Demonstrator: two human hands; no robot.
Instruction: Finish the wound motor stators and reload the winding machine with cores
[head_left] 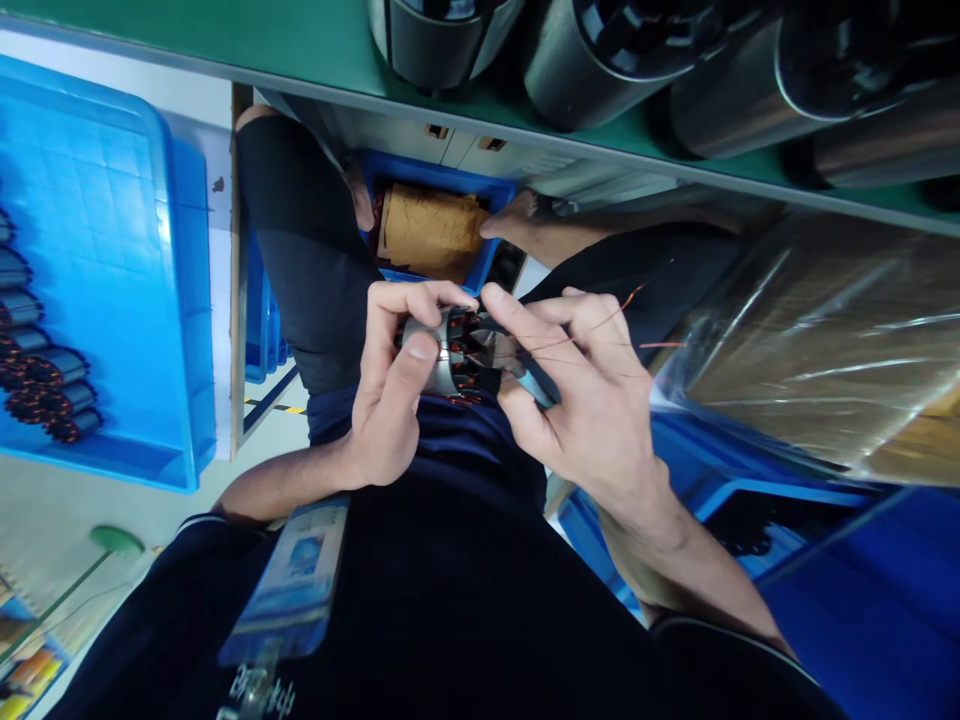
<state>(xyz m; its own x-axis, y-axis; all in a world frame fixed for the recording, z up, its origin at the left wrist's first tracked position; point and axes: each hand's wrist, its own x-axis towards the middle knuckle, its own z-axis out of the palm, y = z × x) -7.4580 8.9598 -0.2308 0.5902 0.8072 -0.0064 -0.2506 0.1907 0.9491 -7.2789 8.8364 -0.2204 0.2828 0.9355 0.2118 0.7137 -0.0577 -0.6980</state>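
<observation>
My left hand (395,385) grips a motor stator (444,350), a short metal cylinder with dark slots and copper windings at its right end. In my right hand (592,390) is a pair of cutting pliers (534,377) with blue and black handles. Their metal jaws lie against the wound end of the stator; whether they are closed on a wire cannot be made out. Thin copper wires (634,298) run from the stator past my right fingers. The pliers' handles are partly hidden by my right hand.
Above, a green bench (225,40) carries several large metal cylinders (600,60). At left, a blue tray (97,300) holds several wound stators (52,380). Below my hands' far side, a blue bin (480,185) contains brown cardboard (431,232). A plastic-wrapped box (825,340) stands at right.
</observation>
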